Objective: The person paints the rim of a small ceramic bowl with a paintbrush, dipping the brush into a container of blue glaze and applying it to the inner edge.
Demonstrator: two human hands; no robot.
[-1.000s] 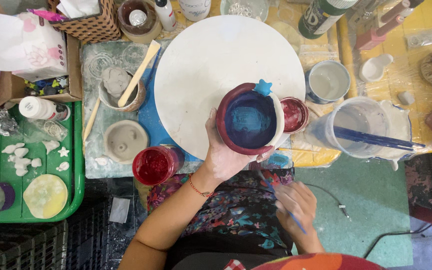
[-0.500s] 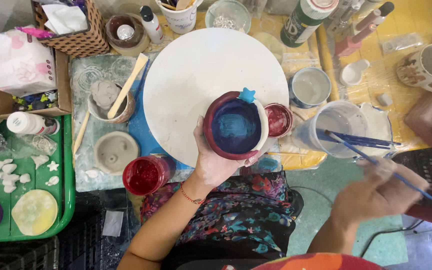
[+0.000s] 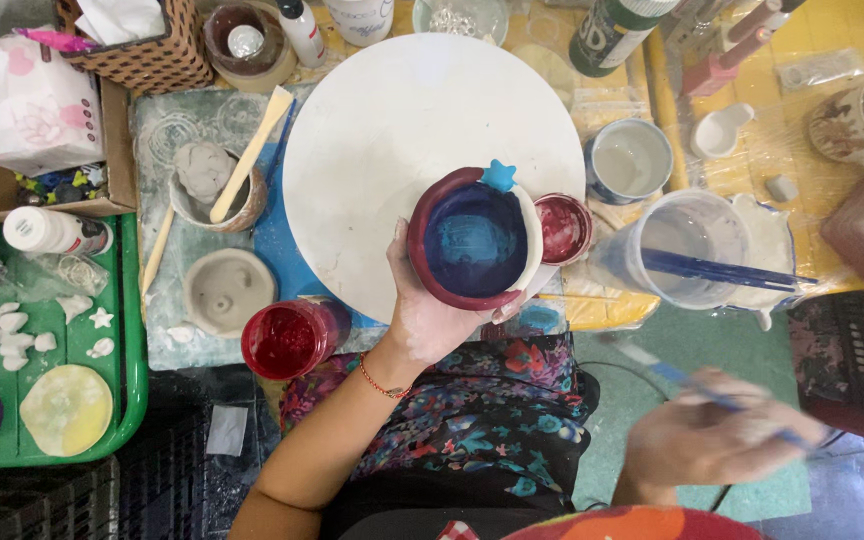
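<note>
The white round board [image 3: 402,140] lay crowded by jars on every side. At its near edge the left hand [image 3: 427,315] cupped the blue bowl [image 3: 474,240]. The right hand [image 3: 707,440], blurred, pinched a thin brush [image 3: 682,380] over the open floor.

Just one head cam, looking straight down, pretty close over the bowl [image 3: 477,240] cupped in left-hand fingers [image 3: 399,262] (worktable beyond the fingertips).
</note>
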